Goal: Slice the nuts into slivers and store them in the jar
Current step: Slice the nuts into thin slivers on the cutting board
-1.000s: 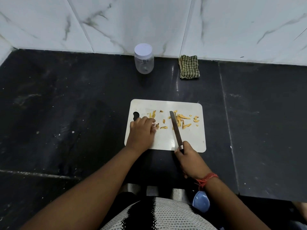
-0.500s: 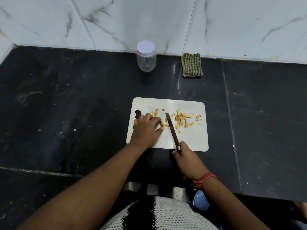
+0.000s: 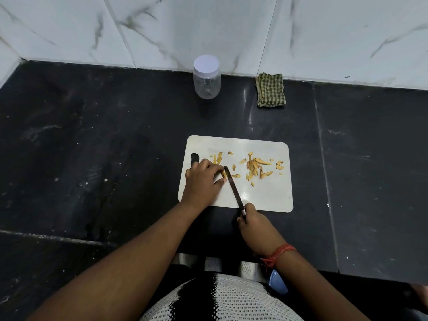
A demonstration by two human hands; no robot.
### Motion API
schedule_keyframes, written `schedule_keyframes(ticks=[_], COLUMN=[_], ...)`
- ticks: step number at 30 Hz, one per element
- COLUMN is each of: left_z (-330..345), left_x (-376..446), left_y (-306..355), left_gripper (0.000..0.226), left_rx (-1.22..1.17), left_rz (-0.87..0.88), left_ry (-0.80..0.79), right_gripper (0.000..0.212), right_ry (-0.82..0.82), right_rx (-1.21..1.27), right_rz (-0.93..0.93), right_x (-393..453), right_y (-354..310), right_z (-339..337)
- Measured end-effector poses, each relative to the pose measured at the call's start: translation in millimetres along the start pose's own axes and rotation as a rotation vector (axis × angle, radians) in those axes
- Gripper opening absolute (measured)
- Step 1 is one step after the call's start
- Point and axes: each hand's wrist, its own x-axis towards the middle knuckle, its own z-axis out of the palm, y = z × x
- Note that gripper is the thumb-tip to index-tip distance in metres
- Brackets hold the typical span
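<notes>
A white cutting board (image 3: 266,195) lies on the black counter, strewn with several yellow nut slivers (image 3: 254,166). My left hand (image 3: 202,181) sits on the board's left part, fingers curled down on a nut piece at the knife's tip. My right hand (image 3: 253,222) grips the handle of a knife (image 3: 232,186) just off the board's near edge; the blade slants up-left, its tip against my left fingertips. A clear plastic jar (image 3: 206,77) with a white lid on stands at the back by the wall.
A folded green checked cloth (image 3: 270,90) lies by the wall, right of the jar. The black counter (image 3: 92,147) spreads wide on both sides of the board. A marble-tiled wall bounds the back. A blue object (image 3: 279,281) shows below the counter edge.
The knife blade has swung left, from the middle of the slivers to my left fingertips. My left hand stays on the board's left part. The camera view has shifted slightly.
</notes>
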Motion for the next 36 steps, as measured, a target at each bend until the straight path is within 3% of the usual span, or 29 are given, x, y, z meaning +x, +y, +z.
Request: schedule_keyframes(ticks=[11,15,19,29,33,36], left_z=[1,2,2,4,2,2], left_x=[0,-1,-2,2,4,3], left_y=[1,0,-3,9,7,4], left_gripper=[0.033,0.034,0.035,0.038,0.050,0.041], left_rx=[-0.007,-0.009,-0.056,0.069,0.035,-0.031], left_rz=[-0.008,0.003,-0.003,0.021,-0.011,-0.005], left_ry=[0.014,0.019,0.033,0.013,-0.033,-0.019], right_gripper=[0.002,0.015,0.002,0.011,0.009,0.009], right_ry=[-0.044,-0.001,0.061,0.105,0.098,0.085], right_rx=[-0.085,-0.179,-0.118,0.053,0.081,0.087], right_rz=[-0.015,-0.004,-0.030,-0.005,0.007,0.013], right_x=[0,1,0,6,6,7], right_y=[2,7,6,0,0,0], right_z=[3,3,0,-9,-11,-11])
